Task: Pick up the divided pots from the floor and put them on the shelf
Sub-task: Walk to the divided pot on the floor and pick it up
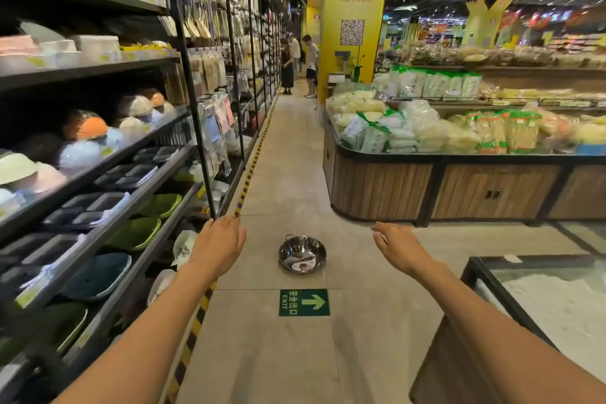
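Note:
A shiny steel divided pot (302, 253) with small side handles sits on the tiled aisle floor, just beyond a green exit sign sticker (304, 302). My left hand (220, 243) hovers to the left of the pot, palm down, fingers loosely apart and holding nothing. My right hand (395, 246) hovers to the right of it, also empty with fingers apart. Both hands are above the floor and apart from the pot. The black metal shelf (108, 223) runs along the left side of the aisle.
The shelf holds green and teal trays (137, 231), black divided boxes (88, 207) and bowls. A wooden display counter (387, 187) with bagged goods stands at right. A glass-topped freezer (537, 298) is near right. Three people (300, 65) stand far down the aisle.

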Action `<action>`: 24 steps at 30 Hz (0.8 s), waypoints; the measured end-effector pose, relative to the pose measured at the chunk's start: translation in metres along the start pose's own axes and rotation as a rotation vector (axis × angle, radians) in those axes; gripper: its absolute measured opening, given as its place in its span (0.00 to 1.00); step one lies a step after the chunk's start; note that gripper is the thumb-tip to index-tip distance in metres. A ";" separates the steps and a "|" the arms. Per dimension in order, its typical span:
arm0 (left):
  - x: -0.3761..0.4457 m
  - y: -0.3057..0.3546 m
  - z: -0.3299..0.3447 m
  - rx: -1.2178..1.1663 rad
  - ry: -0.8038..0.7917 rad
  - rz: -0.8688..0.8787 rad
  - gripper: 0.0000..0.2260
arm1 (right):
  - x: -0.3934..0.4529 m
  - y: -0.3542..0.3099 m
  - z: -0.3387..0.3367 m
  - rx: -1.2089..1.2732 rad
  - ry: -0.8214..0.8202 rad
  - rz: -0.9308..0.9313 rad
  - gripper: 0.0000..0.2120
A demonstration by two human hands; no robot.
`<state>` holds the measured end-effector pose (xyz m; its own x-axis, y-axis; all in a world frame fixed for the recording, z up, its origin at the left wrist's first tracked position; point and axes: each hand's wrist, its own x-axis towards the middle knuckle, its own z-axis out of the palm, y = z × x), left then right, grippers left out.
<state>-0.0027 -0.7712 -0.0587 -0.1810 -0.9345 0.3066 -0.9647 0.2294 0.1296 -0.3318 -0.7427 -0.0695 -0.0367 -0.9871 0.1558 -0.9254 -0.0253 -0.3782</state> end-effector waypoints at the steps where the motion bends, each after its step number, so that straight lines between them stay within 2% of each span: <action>1: 0.021 -0.006 0.011 0.001 -0.006 0.001 0.13 | 0.023 0.005 0.008 0.000 -0.003 0.006 0.14; 7: 0.159 -0.045 0.087 0.026 -0.071 0.027 0.14 | 0.169 0.033 0.067 -0.008 -0.007 0.066 0.15; 18: 0.400 -0.122 0.213 0.017 -0.269 0.011 0.13 | 0.421 0.066 0.151 0.027 -0.130 0.199 0.16; 24: 0.514 -0.143 0.294 -0.009 -0.294 -0.029 0.12 | 0.554 0.107 0.202 0.076 -0.173 0.189 0.15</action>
<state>-0.0145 -1.3647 -0.1968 -0.2026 -0.9791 0.0166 -0.9687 0.2029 0.1430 -0.3747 -1.3240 -0.2081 -0.1349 -0.9877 -0.0797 -0.8770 0.1564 -0.4543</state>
